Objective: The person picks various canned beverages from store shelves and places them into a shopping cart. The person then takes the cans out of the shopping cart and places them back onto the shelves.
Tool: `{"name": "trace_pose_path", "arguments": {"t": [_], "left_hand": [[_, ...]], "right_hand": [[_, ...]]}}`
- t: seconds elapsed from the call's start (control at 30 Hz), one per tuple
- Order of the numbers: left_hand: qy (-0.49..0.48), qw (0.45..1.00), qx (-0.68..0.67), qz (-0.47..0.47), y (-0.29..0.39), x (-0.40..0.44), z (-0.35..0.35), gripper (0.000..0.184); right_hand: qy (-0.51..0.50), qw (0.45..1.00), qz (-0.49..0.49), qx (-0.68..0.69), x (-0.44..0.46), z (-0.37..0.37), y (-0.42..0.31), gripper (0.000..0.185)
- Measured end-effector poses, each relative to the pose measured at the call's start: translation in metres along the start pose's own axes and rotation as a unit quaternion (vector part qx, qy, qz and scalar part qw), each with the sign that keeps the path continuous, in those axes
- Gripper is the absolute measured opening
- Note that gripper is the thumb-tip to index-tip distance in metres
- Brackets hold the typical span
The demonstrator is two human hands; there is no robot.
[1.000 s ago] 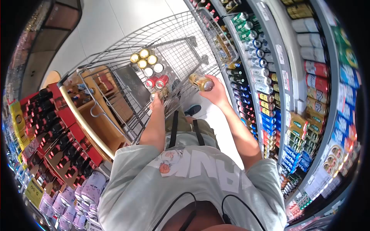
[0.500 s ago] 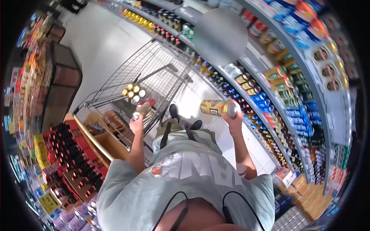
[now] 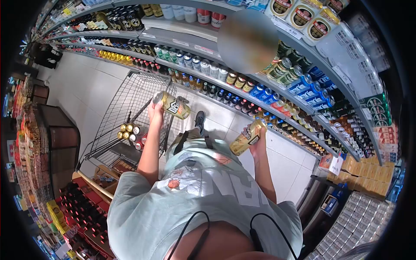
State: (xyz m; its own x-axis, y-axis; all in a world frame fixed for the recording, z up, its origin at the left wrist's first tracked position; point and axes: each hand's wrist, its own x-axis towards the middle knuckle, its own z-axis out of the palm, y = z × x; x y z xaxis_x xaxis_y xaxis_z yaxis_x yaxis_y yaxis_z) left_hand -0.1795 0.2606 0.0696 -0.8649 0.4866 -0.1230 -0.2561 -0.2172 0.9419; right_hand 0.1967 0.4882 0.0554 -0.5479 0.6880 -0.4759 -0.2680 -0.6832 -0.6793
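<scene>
Two tall gold beer cans are in my hands, one in each. My left hand (image 3: 155,114) is wrapped round one gold can (image 3: 177,108), tilted, above the near side of the shopping cart (image 3: 113,106). On the right, my right hand (image 3: 259,146) grips the other gold can (image 3: 245,139), also tilted, in front of the drink shelves. Inside the cart lie several gold-topped cans (image 3: 126,128) and a few red cans (image 3: 140,143). The fingers of both hands are partly hidden behind the cans.
Long shelves (image 3: 190,71) of cans and bottles curve across the front and right. A stand of dark red-capped bottles (image 3: 82,206) is at the lower left, beside a snack display (image 3: 32,147). Stacked cans (image 3: 359,225) stand at the lower right; tiled floor (image 3: 277,169) lies between.
My view has turned toward the shelves. My left hand has risen from lower over the cart with its can, and my right hand's can has tilted the other way.
</scene>
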Motion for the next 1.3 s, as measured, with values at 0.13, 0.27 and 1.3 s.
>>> {"name": "trace_pose_path", "arguments": {"t": [0.13,0.27,1.3], "left_hand": [[-0.111,0.993,-0.016,-0.039,0.019,0.044,0.098,0.04],[-0.19,0.98,0.037,-0.052,0.029,0.098,0.17,0.028],[-0.451,0.887,0.095,-0.027,-0.037,0.328,0.286,0.065]], "right_hand": [[-0.064,0.996,-0.012,-0.053,0.016,0.039,-0.033,0.054],[-0.107,0.984,-0.095,-0.101,0.052,0.086,-0.073,0.055],[-0.114,0.622,-0.25,-0.733,0.276,0.254,-0.21,0.086]]}}
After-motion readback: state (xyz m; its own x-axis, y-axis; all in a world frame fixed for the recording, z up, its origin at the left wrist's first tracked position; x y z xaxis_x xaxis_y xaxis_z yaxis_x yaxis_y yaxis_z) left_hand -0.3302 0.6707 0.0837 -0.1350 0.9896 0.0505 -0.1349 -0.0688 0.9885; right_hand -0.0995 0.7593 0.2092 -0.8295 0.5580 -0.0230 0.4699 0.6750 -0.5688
